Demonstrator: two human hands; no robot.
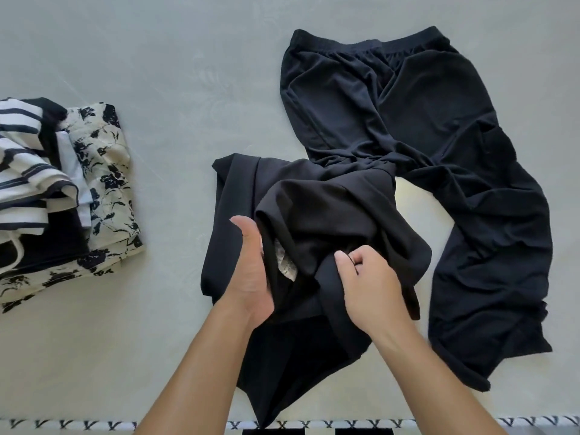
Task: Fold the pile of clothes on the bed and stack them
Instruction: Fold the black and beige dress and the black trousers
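Head cam: both hands on the black garment [314, 208], frame centre, bunched on the bed [157, 73]. Left hand [251, 277] at its left side, thumb up and straight, fingers hidden behind the cloth, so I can't tell if they're curled round it or just pressing. Right hand [373, 284] has fingers curled, pinching a fold near the middle. A pale care label [287, 262] shows between the hands, so I'd guess it's inside-out or opened at the waist or neck.

Black trousers [423, 152] lie spread and wrinkled at right of frame, unfolded. Their lower part touches or runs under the held garment at upper centre; can't tell which.

Folded stack [62, 199] at left of frame, well apart: striped top over a floral piece, leaning a bit.

Risks as I read it:
- Lifting the garment could drag the trousers along if the two overlap.
- Black on black, edges are hard to find; fold may come out skewed.
- Stack looks uneven; adding more on top could tip it.
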